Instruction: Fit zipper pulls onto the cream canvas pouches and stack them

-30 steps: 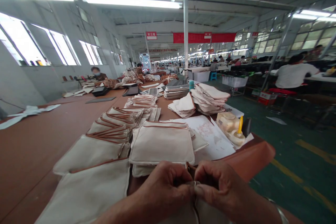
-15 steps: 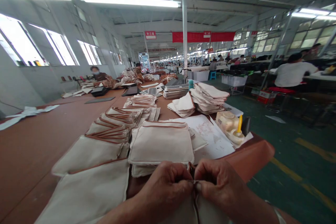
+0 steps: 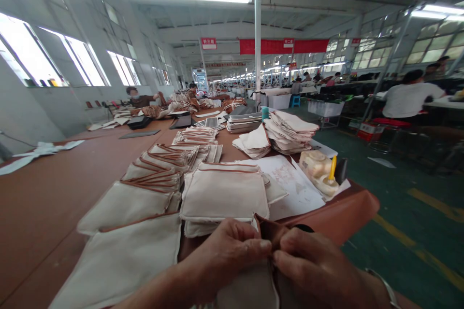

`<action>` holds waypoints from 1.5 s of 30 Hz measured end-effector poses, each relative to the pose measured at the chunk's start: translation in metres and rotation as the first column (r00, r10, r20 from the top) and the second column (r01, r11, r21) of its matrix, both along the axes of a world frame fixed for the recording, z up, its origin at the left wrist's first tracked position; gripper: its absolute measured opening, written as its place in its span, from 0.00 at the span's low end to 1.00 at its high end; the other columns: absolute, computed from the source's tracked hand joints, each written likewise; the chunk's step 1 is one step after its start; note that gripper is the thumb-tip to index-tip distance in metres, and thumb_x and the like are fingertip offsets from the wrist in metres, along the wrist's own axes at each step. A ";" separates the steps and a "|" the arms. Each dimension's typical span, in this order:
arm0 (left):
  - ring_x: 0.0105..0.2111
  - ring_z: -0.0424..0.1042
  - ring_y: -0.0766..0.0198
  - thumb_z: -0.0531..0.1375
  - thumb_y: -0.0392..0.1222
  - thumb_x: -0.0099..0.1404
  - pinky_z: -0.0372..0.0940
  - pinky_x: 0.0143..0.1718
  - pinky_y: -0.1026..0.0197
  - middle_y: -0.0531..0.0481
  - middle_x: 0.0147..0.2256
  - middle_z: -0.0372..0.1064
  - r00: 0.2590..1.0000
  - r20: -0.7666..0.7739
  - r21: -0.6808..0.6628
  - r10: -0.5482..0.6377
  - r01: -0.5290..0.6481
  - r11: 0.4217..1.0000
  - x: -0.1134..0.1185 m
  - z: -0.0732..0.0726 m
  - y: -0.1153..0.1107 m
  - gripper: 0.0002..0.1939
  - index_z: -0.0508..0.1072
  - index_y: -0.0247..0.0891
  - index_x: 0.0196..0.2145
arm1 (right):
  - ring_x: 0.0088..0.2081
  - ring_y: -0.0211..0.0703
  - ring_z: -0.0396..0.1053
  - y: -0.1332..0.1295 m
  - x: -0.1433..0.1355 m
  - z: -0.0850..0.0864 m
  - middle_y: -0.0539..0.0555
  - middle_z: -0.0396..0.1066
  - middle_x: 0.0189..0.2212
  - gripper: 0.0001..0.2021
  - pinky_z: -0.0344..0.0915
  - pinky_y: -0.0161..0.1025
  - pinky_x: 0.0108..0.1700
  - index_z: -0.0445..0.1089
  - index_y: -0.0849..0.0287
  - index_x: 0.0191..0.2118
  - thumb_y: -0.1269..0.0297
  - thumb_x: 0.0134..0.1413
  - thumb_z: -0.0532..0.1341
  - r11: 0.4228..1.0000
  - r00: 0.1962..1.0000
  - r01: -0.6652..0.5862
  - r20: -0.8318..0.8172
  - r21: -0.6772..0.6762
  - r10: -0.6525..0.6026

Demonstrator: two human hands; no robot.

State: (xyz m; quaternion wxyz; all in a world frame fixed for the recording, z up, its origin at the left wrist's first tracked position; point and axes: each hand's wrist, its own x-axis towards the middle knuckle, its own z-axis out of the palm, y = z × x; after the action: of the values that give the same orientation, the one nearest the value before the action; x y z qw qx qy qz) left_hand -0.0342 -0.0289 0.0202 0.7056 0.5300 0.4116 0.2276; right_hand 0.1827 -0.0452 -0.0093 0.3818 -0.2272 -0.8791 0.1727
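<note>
Near the bottom centre, my left hand (image 3: 232,256) pinches the edge of a cream fabric piece with brown trim (image 3: 250,287). My right hand (image 3: 311,260) is closed on the brown part of the same piece, close to my left fingertips. A brown flap shows between and above the hands. Just beyond them lies a stack of cream pieces (image 3: 224,193). To the left, overlapping cream pieces with brown edges (image 3: 134,256) run back along the table in a fanned row.
White paper (image 3: 290,188) lies right of the stack, beside a cream container (image 3: 317,169) with a yellow-handled item. More cream piles (image 3: 290,130) stand behind. The brown table's edge (image 3: 355,212) is at right. People sit farther off.
My right hand has turned and shifted slightly right, and the piece's brown side now shows more between my hands. My left hand still pinches the edge.
</note>
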 end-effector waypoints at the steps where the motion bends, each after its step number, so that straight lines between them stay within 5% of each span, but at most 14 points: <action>1: 0.20 0.49 0.72 0.67 0.56 0.55 0.43 0.22 0.65 0.56 0.20 0.56 1.000 -0.014 -0.004 -0.019 0.019 1.000 0.000 -0.001 0.001 0.22 0.71 0.31 0.25 | 0.29 0.42 0.63 -0.001 0.001 -0.001 0.53 0.70 0.28 0.08 0.58 0.37 0.30 0.71 0.57 0.44 0.71 0.61 0.57 0.998 0.999 0.018 0.040 0.059 -0.021; 4: 0.23 0.51 0.71 0.68 0.55 0.55 0.44 0.23 0.65 0.54 0.23 0.58 0.994 -0.055 0.074 -0.091 0.095 0.993 -0.002 -0.001 0.002 0.22 0.73 0.29 0.28 | 0.27 0.42 0.63 -0.004 0.002 0.001 0.54 0.70 0.27 0.09 0.57 0.38 0.29 0.70 0.60 0.44 0.73 0.63 0.54 0.959 0.981 0.056 0.164 0.276 -0.104; 7: 0.25 0.51 0.70 0.64 0.54 0.60 0.45 0.24 0.65 0.54 0.24 0.58 0.980 -0.101 0.177 -0.174 0.190 0.966 -0.002 0.003 0.001 0.21 0.73 0.29 0.30 | 0.27 0.41 0.64 -0.007 0.002 0.007 0.53 0.70 0.27 0.08 0.58 0.37 0.28 0.69 0.60 0.43 0.72 0.63 0.54 0.956 0.984 0.016 0.164 0.294 -0.067; 11: 0.25 0.52 0.70 0.61 0.46 0.63 0.48 0.23 0.67 0.55 0.25 0.59 0.960 -0.205 0.302 -0.191 0.247 0.921 0.001 0.011 -0.002 0.13 0.71 0.31 0.31 | 0.31 0.40 0.65 -0.008 0.003 0.012 0.52 0.68 0.30 0.06 0.62 0.35 0.33 0.65 0.57 0.39 0.69 0.65 0.52 0.999 0.998 0.018 -0.067 -0.051 -0.022; 15: 0.23 0.52 0.71 0.58 0.38 0.63 0.49 0.22 0.69 0.58 0.23 0.56 0.942 -0.314 0.451 -0.119 0.259 0.854 0.003 0.016 -0.005 0.06 0.70 0.33 0.29 | 0.29 0.37 0.62 -0.001 0.005 0.021 0.48 0.64 0.27 0.15 0.60 0.32 0.32 0.66 0.58 0.35 0.60 0.71 0.47 0.831 0.990 0.039 -0.090 -0.554 -0.107; 17: 0.23 0.51 0.71 0.56 0.37 0.64 0.49 0.22 0.69 0.58 0.23 0.56 0.925 -0.368 0.502 -0.093 0.282 0.818 0.003 0.016 -0.006 0.07 0.71 0.33 0.30 | 0.31 0.37 0.62 0.003 0.005 0.025 0.48 0.66 0.28 0.17 0.60 0.32 0.33 0.67 0.59 0.33 0.58 0.70 0.49 0.789 1.000 -0.012 -0.028 -0.615 -0.006; 20: 0.24 0.52 0.71 0.56 0.37 0.64 0.50 0.24 0.69 0.58 0.23 0.57 0.928 -0.365 0.537 -0.073 0.274 0.798 0.003 0.013 -0.005 0.07 0.71 0.34 0.29 | 0.33 0.37 0.63 0.008 0.004 0.027 0.49 0.68 0.31 0.13 0.60 0.32 0.35 0.69 0.59 0.34 0.60 0.68 0.53 0.814 0.993 -0.047 0.061 -0.579 0.101; 26: 0.23 0.50 0.71 0.60 0.57 0.63 0.47 0.23 0.68 0.57 0.23 0.56 0.981 -0.104 0.281 -0.163 0.186 0.942 0.000 0.005 0.006 0.21 0.71 0.32 0.30 | 0.30 0.36 0.60 0.011 0.004 0.013 0.48 0.66 0.28 0.14 0.57 0.30 0.31 0.65 0.60 0.31 0.59 0.67 0.54 0.801 0.999 -0.035 -0.010 -0.598 0.036; 29: 0.21 0.54 0.70 0.52 0.67 0.65 0.47 0.21 0.66 0.52 0.22 0.61 0.994 -0.027 0.119 -0.102 0.105 0.987 -0.004 0.002 0.013 0.33 0.74 0.30 0.30 | 0.31 0.37 0.59 0.011 0.007 0.010 0.49 0.65 0.29 0.15 0.57 0.31 0.32 0.64 0.60 0.31 0.57 0.67 0.52 0.777 0.998 -0.060 -0.046 -0.627 0.040; 32: 0.20 0.57 0.69 0.51 0.62 0.66 0.46 0.20 0.66 0.49 0.22 0.65 0.999 -0.032 0.056 -0.042 0.044 0.997 -0.004 0.002 0.016 0.32 0.76 0.29 0.27 | 0.31 0.38 0.59 0.012 0.010 0.010 0.50 0.64 0.30 0.16 0.57 0.32 0.32 0.64 0.60 0.31 0.55 0.68 0.52 0.768 0.998 -0.062 -0.037 -0.637 0.050; 37: 0.16 0.50 0.72 0.62 0.43 0.52 0.42 0.18 0.64 0.56 0.17 0.58 0.997 -0.069 -0.042 -0.024 0.021 0.999 0.001 0.004 0.016 0.10 0.72 0.32 0.21 | 0.30 0.38 0.56 0.013 0.012 0.010 0.49 0.63 0.29 0.18 0.55 0.32 0.31 0.64 0.60 0.31 0.52 0.67 0.52 0.741 0.999 -0.048 -0.028 -0.670 0.039; 45: 0.19 0.46 0.72 0.58 0.40 0.56 0.41 0.20 0.65 0.58 0.19 0.52 0.986 -0.144 0.144 -0.089 0.110 0.983 0.001 0.004 0.011 0.08 0.67 0.35 0.23 | 0.30 0.38 0.58 0.013 0.008 0.009 0.49 0.64 0.28 0.19 0.56 0.32 0.31 0.64 0.60 0.30 0.52 0.67 0.52 0.760 0.999 -0.035 -0.029 -0.649 0.020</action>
State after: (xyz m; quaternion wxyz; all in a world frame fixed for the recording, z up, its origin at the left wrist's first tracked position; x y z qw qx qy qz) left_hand -0.0328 -0.0182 0.0241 0.6438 0.6164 0.4137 0.1858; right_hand 0.1903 -0.0322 -0.0003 0.2860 -0.3305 -0.7643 0.4742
